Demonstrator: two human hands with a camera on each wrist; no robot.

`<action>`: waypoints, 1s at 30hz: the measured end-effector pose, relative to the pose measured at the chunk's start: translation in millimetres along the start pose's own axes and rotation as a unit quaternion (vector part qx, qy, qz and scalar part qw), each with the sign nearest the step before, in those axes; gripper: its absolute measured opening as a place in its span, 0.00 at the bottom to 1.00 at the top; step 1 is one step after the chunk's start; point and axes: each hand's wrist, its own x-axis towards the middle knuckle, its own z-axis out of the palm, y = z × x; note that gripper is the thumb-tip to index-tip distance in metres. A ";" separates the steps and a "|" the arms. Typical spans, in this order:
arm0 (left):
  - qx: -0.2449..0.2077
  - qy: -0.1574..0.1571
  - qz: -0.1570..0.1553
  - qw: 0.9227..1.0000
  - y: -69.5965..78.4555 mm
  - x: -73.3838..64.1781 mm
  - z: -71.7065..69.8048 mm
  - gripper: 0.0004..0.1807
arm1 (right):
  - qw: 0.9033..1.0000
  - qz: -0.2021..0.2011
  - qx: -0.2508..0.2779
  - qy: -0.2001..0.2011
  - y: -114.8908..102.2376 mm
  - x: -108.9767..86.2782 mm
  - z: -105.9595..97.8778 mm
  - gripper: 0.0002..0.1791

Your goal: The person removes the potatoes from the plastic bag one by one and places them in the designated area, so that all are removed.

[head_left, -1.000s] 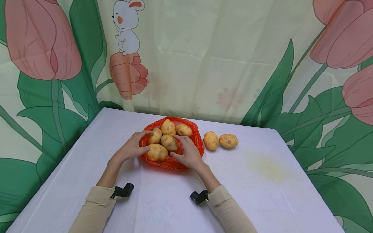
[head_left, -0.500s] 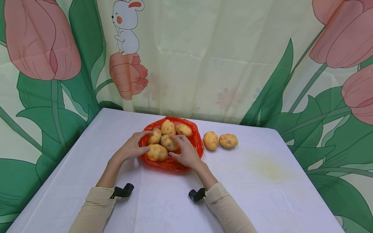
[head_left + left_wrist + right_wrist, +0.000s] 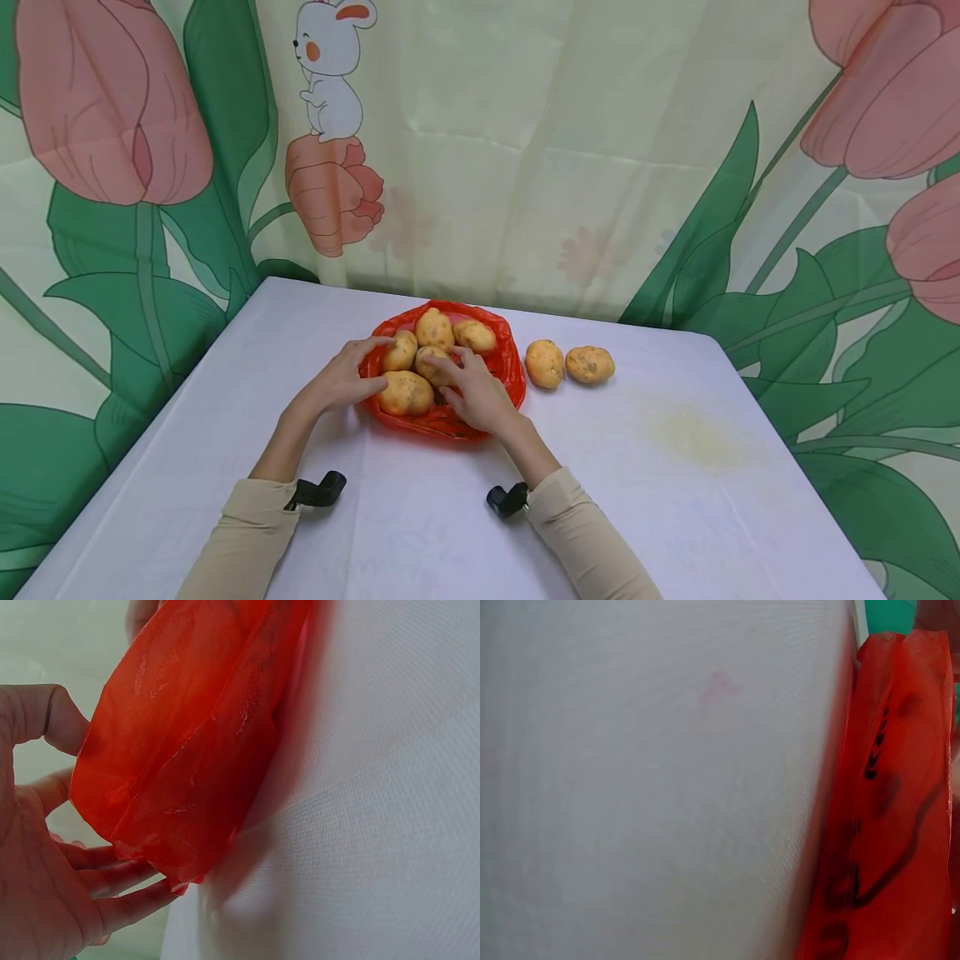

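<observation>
An open red plastic bag (image 3: 514,367) sits on the table with several potatoes inside. My right hand (image 3: 483,396) reaches over its right side, with fingers curved across the middle potato (image 3: 430,364) and thumb at that potato's lower right. My left hand (image 3: 341,379) spreads over the left rim. Its fingertips lie at the left potato (image 3: 401,350), the thumb tip at the large near potato (image 3: 405,394). In the left wrist view the fingers of my left hand (image 3: 45,877) pass behind the red film. The right wrist view shows the bag's printed side (image 3: 900,825); the right fingers are mostly hidden.
Two loose potatoes, an upright one (image 3: 544,364) and a sideways one (image 3: 589,365), lie right of the bag on the white tablecloth (image 3: 637,500). A printed curtain (image 3: 510,167) hangs behind the table's far edge.
My right hand has shifted slightly left, and its fingers now cover more of the middle potato. The left hand stays at the bag's left rim.
</observation>
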 end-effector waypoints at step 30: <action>0.004 0.003 0.003 1.000 -1.9 0.0 -0.8 0.36 | 0.987 0.038 0.147 0.051 3.1 -7.2 0.9 0.30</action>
